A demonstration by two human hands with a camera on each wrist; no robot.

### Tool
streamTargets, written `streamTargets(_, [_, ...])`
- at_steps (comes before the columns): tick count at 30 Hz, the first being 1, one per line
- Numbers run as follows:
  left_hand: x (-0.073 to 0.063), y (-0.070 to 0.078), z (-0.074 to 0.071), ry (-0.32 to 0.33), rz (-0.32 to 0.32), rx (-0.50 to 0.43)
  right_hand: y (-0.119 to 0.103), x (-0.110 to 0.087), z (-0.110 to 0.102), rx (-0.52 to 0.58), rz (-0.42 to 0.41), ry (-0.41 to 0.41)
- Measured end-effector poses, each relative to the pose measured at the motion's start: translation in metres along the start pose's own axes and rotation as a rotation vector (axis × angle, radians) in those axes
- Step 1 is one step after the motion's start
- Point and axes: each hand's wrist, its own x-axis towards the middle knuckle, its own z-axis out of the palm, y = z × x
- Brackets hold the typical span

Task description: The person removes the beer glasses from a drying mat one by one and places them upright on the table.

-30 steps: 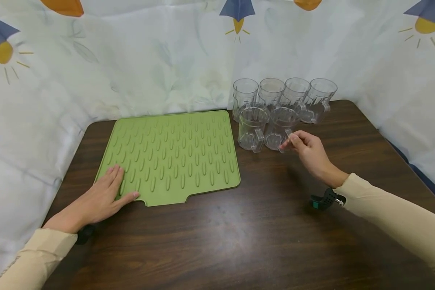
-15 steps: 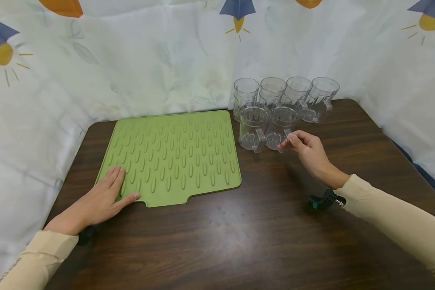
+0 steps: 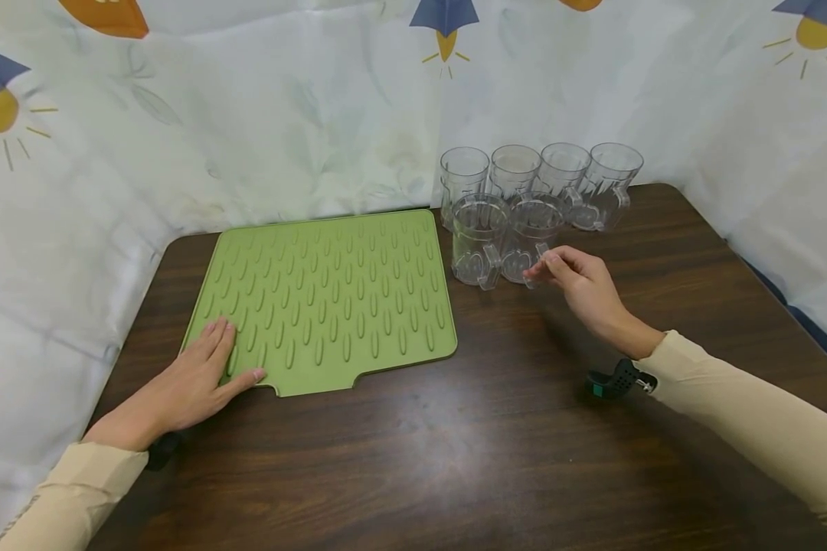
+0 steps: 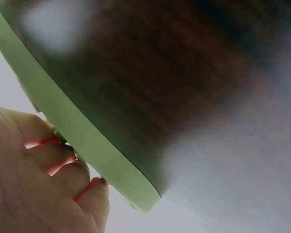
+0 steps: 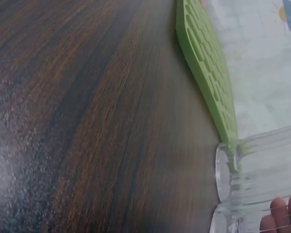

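Observation:
My left hand (image 3: 186,386) lies flat with fingers stretched on the front left corner of a green ribbed drying mat (image 3: 324,298). In the left wrist view, its fingertips (image 4: 94,189) meet the upper face of the mat past its edge. My right hand (image 3: 586,291) pinches the handle of a clear plastic mug (image 3: 534,222), the right one of two in the front row. That mug stands upright on the table. Directly left of it is another clear mug (image 3: 481,229), handle facing forward. In the right wrist view, my right fingertips (image 5: 280,213) appear beside the clear mug walls.
Several more clear mugs (image 3: 616,172) form a row behind, at the far right of the mat. They all stand on a dark wood-grain table (image 3: 420,459). A white patterned cloth (image 3: 282,115) hangs along the back and sides of the table.

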Motion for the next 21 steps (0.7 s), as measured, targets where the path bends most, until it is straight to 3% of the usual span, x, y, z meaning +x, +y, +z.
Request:
streamTargets(6, [0.000,-0.002,-0.001,-0.005,-0.002,0.009,-0.003,-0.002,0.000,-0.113,0.024,-0.006])
streamTargets(13, [0.001,-0.009,-0.003,-0.034,0.007,-0.016,-0.005,-0.004,-0.009,0.052,0.089,0.018])
streamTargets(18, [0.002,-0.013,-0.009,-0.058,0.002,-0.033,0.000,-0.005,-0.024,0.169,0.011,0.054])
streamTargets(21, [0.002,-0.015,-0.015,-0.051,0.001,-0.017,0.002,-0.007,-0.035,0.085,-0.017,0.081])
